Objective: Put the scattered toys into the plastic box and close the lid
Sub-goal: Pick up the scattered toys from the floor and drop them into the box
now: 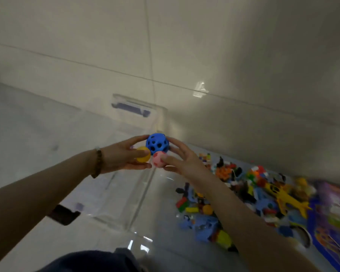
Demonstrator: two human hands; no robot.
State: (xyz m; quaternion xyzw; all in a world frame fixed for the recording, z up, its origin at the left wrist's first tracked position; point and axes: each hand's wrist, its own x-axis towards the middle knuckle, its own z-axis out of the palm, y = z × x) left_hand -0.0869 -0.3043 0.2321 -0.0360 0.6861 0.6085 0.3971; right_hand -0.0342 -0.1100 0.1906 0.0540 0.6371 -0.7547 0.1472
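While held over the box, three balls cluster together.
The left hand grips yellow ball, right hand pinches pink ball; blue ball wedged between both.

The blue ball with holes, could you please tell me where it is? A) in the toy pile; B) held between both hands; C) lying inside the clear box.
B: the left hand and right hand hold the blue ball with a yellow ball and pink ball.

toy pile blurred, purple board cut off right
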